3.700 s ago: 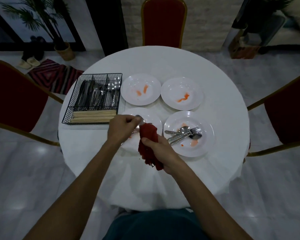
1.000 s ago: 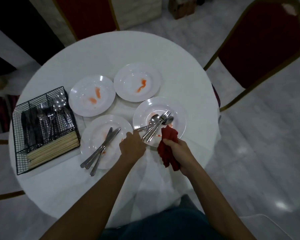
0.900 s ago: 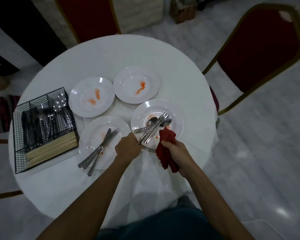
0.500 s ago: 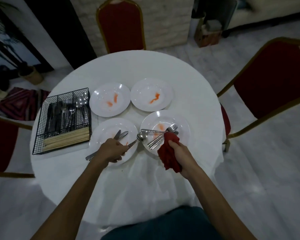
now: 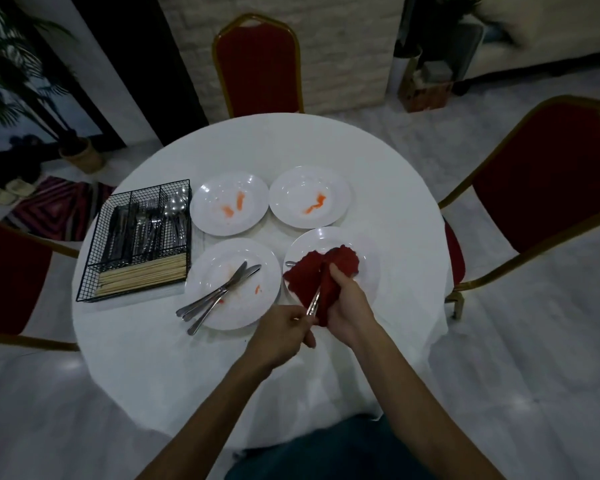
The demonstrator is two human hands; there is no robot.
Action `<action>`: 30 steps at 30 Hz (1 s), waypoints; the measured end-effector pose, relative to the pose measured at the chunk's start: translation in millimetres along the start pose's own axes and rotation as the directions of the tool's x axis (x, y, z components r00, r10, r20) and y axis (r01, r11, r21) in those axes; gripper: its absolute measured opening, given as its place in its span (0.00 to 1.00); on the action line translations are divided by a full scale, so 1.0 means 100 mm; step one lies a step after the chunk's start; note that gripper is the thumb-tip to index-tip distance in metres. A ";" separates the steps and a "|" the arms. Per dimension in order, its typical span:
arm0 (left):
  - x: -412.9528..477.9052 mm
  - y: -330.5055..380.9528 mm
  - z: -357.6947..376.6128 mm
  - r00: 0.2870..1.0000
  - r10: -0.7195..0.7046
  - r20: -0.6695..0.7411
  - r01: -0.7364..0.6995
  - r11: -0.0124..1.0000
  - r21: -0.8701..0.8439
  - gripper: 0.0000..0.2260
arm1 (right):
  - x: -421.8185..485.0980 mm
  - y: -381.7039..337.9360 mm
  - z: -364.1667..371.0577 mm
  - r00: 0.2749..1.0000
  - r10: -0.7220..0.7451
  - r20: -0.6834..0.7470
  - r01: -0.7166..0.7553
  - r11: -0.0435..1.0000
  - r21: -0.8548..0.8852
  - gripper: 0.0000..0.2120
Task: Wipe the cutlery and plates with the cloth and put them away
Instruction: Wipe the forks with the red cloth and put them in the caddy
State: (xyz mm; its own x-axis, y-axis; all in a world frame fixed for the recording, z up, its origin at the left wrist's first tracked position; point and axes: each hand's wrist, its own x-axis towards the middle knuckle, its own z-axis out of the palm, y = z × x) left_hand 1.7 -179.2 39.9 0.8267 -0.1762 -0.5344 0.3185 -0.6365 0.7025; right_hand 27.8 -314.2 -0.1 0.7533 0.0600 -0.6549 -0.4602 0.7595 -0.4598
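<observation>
**Red cloth bunched round cutlery above the near-right plate**

On my feed the left hand (image 5: 284,329) pinches the handle end of a piece of cutlery (image 5: 314,301), fingers curled tight on it; the right hand (image 5: 349,303) is curled round the red cloth (image 5: 312,271), which is bunched over the upper part of that piece, so I cannot tell spoon from fork. Both hands sit over the near-right plate (image 5: 369,271), where the cloth spreads out and hides most of the bowl; a second handle tip (image 5: 290,263) pokes out at the cloth's left edge.

The near-left plate (image 5: 215,271) carries several knives (image 5: 219,292) lying aslant, handles overhanging its near rim; orange smears lie beside them. The far-left plate (image 5: 210,202) and far-right plate (image 5: 291,195) each show orange streaks.

A black wire caddy (image 5: 90,271) stands just left of the plates, its upper compartments holding cutlery; its long front one holds pale sticks (image 5: 142,275).

Everything rests on a round table (image 5: 291,143) under a white covering that drapes over the edge. Three red chairs with gold frames ring it: the far chair (image 5: 258,64), the right chair (image 5: 548,181) and the left chair (image 5: 7,278). The room is dim; the floor (image 5: 534,341) is pale and glossy; a whitish brick wall (image 5: 343,46) rises behind the far chair; a potted plant (image 5: 80,154) and a striped rug (image 5: 56,213) sit far left.
</observation>
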 end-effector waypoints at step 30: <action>0.04 -0.11 -1.09 0.978 0.177 -0.107 -0.127 0.923 0.364 0.06 | -0.16 -0.18 -0.18 0.939 -0.085 0.334 0.344 0.199 -0.918 0.03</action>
State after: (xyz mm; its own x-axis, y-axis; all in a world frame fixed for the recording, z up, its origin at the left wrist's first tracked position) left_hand 52.1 -91.4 80.8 0.9148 -0.2042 -0.3484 0.0204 -0.8382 0.5449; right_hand 15.3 -341.0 8.1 0.9032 0.2078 -0.3755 -0.2632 -0.4230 -0.8671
